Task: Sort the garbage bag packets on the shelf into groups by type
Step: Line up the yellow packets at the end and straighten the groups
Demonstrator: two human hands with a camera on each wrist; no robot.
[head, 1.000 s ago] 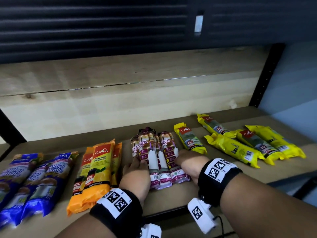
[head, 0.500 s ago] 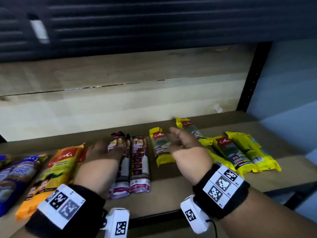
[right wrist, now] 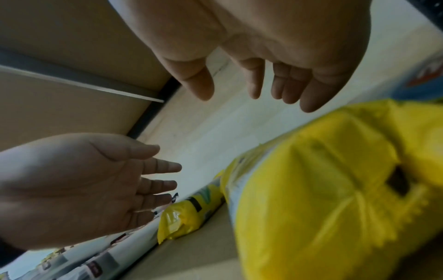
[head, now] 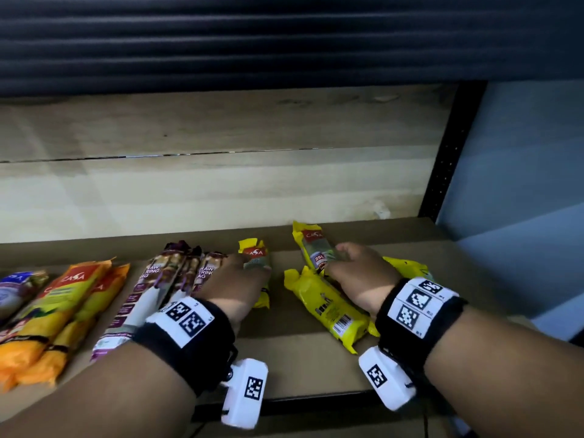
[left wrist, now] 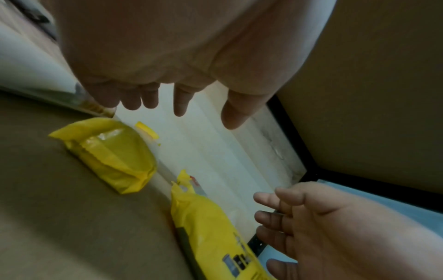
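Observation:
Garbage bag packets lie in rows on the brown shelf board [head: 300, 358]. My left hand [head: 243, 273] hovers with straight fingers over a lone yellow packet [head: 254, 256], just right of the maroon drawstring packets [head: 158, 289]. My right hand [head: 350, 263] is spread over a cluster of yellow packets [head: 325, 305], on or just above the top one labelled 25L [head: 316, 248]. The wrist views show both hands holding nothing: the left hand [left wrist: 167, 100] above the lone yellow packet [left wrist: 110, 151], the right hand [right wrist: 251, 85] above a yellow packet [right wrist: 335, 189].
Orange packets [head: 63, 311] and blue packets [head: 15, 289] lie further left. A pale wooden back panel [head: 221, 191] closes the shelf behind, and a black upright post [head: 448, 153] stands at the right. Bare board separates the lone yellow packet from the cluster.
Both hands left the maroon packets and moved right to the yellow ones. The left hand now covers the lone yellow packet, and the right hand sits over the cluster.

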